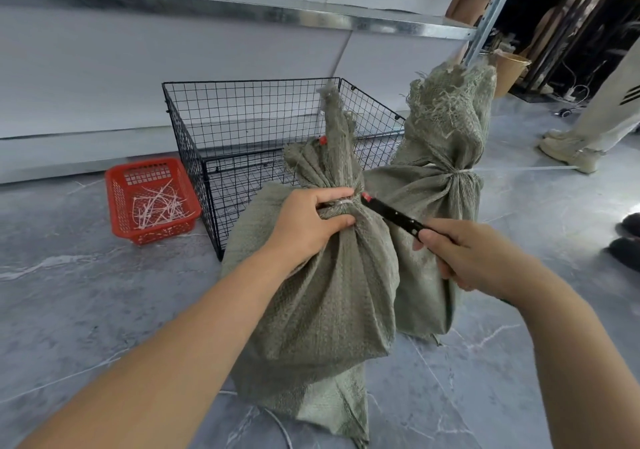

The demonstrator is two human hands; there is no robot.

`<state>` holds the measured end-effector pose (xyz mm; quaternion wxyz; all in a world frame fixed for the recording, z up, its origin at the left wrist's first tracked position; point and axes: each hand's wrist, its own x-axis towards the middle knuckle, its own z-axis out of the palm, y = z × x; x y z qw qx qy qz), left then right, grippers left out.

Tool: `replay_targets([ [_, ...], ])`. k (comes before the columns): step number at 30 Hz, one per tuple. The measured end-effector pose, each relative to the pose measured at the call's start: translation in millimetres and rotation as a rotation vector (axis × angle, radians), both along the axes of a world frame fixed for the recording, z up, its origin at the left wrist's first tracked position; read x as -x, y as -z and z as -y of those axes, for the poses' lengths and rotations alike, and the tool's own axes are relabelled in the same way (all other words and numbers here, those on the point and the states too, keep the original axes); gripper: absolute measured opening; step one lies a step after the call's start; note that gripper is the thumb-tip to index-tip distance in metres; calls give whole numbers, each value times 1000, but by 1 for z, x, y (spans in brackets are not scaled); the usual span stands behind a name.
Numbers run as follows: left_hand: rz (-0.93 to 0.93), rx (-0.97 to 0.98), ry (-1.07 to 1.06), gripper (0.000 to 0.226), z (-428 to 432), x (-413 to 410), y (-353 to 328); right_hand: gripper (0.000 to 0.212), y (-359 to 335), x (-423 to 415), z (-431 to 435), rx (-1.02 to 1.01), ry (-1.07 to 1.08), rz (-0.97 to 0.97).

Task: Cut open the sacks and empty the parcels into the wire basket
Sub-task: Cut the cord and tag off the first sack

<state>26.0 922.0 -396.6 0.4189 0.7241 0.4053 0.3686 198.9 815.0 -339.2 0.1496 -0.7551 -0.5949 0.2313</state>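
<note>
A: Why is the red tray (pixel 114 202) out at the far left?

B: Looks like a scrap bin. It holds white cut strips, probably old ties, kept apart from the parcels.

A: And the wire basket (pixel 249 109) next to it?

B: It stands on the floor just behind the near sack (pixel 322 292), with no parcels showing in it. I'd guess it's that close so tipping is a short lift.

A: What is the left hand (pixel 311 220) doing?

B: Its fingers (pixel 332 195) are curled round the bunched neck, above and below the white tie (pixel 343 203). That steadies the sack and keeps the tie taut for the blade.

A: The cutter (pixel 394 218)?

B: Its red tip meets the tie from the right. The right hand (pixel 474 258) has its fingers wrapped round the handle.

A: The far sack (pixel 443 188)?

B: It stands upright against the first, tied shut, so 2 sacks are unopened and any parcels are hidden inside them.

A: Risks?

B: The blade points towards the left thumb. Someone's legs (pixel 588 129) are at the far right.
</note>
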Motion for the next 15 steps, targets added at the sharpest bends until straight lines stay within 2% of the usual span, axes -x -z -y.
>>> replay_targets([
  [5,3,1,-1,46,1,1,-1,30,-8,14,1,73,-50,127],
  [15,-93,-116,-22,49,6,0,-7,32,-20,22,5,107,-14,212],
])
